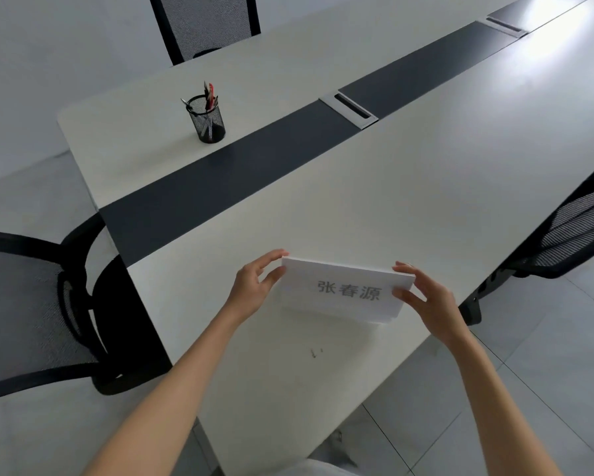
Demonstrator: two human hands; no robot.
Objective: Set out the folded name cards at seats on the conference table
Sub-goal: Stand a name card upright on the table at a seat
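The person holds a white folded name card [345, 290] between both hands, above the near part of the white desk [426, 166]. The left hand [254, 286] is at the left end of the card: its thumb presses on the near face at the upper left corner, and its fingers go behind the top edge, so it pinches that end. The right hand [426, 297] is at the right end: the thumb lies on the near face beside the printed characters, and the fingers curl over the top right corner. The card shows three grey Chinese characters on the face that looks toward the camera. Under the card there is a soft shadow on the desk, and I cannot tell if the bottom edge of the card touches the surface or is a little above it. A dark strip [220, 180] runs along the middle of the desk, with a silver cable box [352, 109] set in it. On the far side of the strip stands a black mesh pen holder [209, 121] with some pens in it, well apart from the hands. A black mesh chair [24, 304] is at the left end of the desk, another chair [570, 228] is at the right, and a third chair [203, 25] is at the far side.
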